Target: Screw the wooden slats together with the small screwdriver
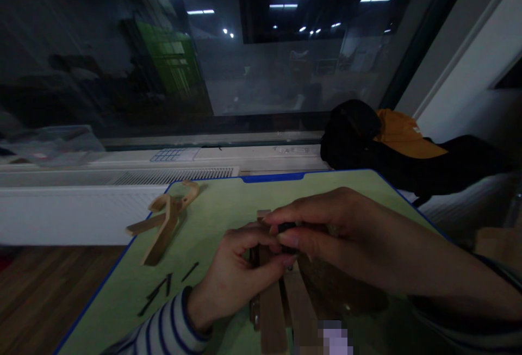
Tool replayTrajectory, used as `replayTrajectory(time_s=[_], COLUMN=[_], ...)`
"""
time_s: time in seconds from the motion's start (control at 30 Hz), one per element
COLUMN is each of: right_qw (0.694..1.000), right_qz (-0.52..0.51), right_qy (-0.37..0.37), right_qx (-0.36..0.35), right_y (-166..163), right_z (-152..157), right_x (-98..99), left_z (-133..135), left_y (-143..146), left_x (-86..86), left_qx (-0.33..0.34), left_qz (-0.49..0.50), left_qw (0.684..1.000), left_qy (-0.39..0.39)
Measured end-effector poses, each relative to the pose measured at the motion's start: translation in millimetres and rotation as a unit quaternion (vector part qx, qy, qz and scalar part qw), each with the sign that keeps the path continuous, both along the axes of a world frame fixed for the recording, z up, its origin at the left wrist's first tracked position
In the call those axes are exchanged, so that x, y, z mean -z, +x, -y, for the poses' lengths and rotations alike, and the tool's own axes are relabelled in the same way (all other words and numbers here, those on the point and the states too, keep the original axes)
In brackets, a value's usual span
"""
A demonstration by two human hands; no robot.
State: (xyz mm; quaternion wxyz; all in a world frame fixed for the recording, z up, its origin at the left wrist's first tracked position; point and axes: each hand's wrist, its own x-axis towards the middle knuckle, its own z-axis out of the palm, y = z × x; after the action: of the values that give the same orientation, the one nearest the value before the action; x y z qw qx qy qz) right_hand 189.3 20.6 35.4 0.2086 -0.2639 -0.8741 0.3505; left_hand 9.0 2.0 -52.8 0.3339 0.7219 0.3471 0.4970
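My left hand point(236, 273) and my right hand point(334, 232) meet over a set of wooden slats point(281, 311) lying on a green mat point(228, 203). The left hand's fingers curl round the upper end of the slats. My right hand's fingers pinch a small dark part point(286, 228) just above the slats; what the part is cannot be made out. A striped sleeve covers my left wrist.
Loose curved wooden pieces point(165, 222) lie at the mat's far left, with several thin dark pins point(163, 287) nearer me. A black bag and an orange cap point(402, 135) rest at the right by the window sill point(204, 156). A white radiator point(61, 203) runs on the left.
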Motion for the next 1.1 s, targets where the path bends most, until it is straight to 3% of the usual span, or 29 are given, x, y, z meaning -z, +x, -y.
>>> replayTrajectory(time_s=[0.37, 0.63, 0.83, 1.1], right_qw=[0.999, 0.999, 0.997, 0.999], right_qz=[0.002, 0.018, -0.01, -0.006], right_qy=[0.036, 0.044, 0.046, 0.034], right_qx=[0.015, 0.013, 0.058, 0.011], right_y=[-0.7, -0.1, 2.1, 1.0], right_z=[-1.6, -0.1, 1.1, 0.0], right_x=[3.2, 0.2, 3.6, 0.3], left_z=[-0.4, 1.1, 1.2, 3.8], left_y=[0.4, 0.9, 3.0, 3.7], left_x=[-2.3, 2.0, 1.8, -1.8], left_qx=[0.012, -0.048, -0.042, -0.05], left_qz=[-0.033, -0.037, -0.009, -0.01], left_qw=[0.999, 0.998, 0.999, 0.999], left_qy=[0.005, -0.01, 0.007, 0.006])
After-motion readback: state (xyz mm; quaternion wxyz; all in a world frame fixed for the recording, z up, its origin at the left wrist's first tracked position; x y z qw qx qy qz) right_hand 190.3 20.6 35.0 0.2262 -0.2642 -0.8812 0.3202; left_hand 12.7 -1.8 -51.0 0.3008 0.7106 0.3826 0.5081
